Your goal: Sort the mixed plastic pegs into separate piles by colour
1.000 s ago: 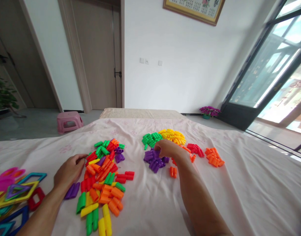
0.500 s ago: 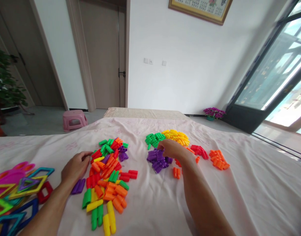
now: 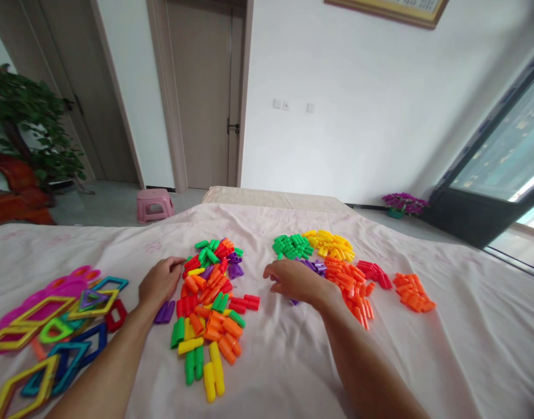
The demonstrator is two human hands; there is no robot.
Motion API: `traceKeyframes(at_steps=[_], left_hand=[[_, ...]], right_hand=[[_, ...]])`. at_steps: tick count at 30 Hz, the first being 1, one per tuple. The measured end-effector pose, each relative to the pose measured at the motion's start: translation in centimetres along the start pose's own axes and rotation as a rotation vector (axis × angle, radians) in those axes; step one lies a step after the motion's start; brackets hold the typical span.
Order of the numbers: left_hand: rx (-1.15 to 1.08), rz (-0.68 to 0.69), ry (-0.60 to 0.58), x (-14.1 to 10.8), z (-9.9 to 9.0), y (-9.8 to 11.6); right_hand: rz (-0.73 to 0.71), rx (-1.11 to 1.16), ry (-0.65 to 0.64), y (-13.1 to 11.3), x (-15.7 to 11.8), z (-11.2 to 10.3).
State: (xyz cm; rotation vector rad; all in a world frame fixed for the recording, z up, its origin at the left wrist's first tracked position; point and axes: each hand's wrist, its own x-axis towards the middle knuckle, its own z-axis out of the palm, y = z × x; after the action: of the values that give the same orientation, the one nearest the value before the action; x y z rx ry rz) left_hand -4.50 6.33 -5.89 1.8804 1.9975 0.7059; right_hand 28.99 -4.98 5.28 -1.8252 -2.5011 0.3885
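Resting the left hand (image 3: 161, 280) at the left edge of the mixed pile (image 3: 211, 285), hiding any grip. Holding the right hand (image 3: 288, 280) partly across the purple pieces (image 3: 320, 268) with fingers apart, seemingly bare. Grouping the green heap (image 3: 292, 247) and red heap (image 3: 374, 273) separately, probably for keeping colours distinct. Showing magenta flowers (image 3: 404, 202) in a green pot (image 3: 396, 214) beyond.

Between the mixed pile (image 3: 215, 325) and the right hand (image 3: 293, 280), a lane of bare cloth (image 3: 278, 361) stays open from the near side, but red pieces (image 3: 245, 303) reach into it. Further, the green heap (image 3: 293, 247) and yellow heap (image 3: 330, 244) are obstacles. The orange heap (image 3: 348, 276) stands just beside the right wrist. Flat frames (image 3: 73, 323) crowd the left forearm.
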Motion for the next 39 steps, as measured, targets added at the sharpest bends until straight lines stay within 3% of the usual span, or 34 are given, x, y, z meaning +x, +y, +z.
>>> traceKeyframes(at_steps=[4,10,16,21,27,32,36,39], left_hand=[[0.006,-0.009,-0.010,0.1,0.1,-0.1],[-0.002,0.027,-0.013,0.3,0.2,-0.5],[-0.007,0.037,-0.056,1.2,0.5,-1.4],[-0.020,0.061,-0.062,1.3,0.6,-1.6],[-0.018,0.044,-0.014,0.6,0.4,-0.8],[-0.029,0.074,-0.030,1.2,0.7,-1.5],[-0.026,0.056,-0.073,2.5,1.5,-2.9],[0.003,0.055,-0.060,3.0,1.9,-3.3]], right_hand=[[-0.118,-0.036,-0.022,-2.4,0.9,1.9],[-0.187,-0.204,-0.050,-4.9,1.1,3.6],[-0.183,-0.259,0.020,-5.1,1.2,5.1],[-0.172,-0.172,0.017,-4.2,1.2,4.3],[-0.153,0.090,0.232,-2.0,1.0,1.3],[0.012,0.349,0.513,0.8,0.1,-1.2],[0.280,0.503,0.821,6.0,-1.6,-2.4],[0.517,0.443,1.002,11.7,-4.1,-1.7]])
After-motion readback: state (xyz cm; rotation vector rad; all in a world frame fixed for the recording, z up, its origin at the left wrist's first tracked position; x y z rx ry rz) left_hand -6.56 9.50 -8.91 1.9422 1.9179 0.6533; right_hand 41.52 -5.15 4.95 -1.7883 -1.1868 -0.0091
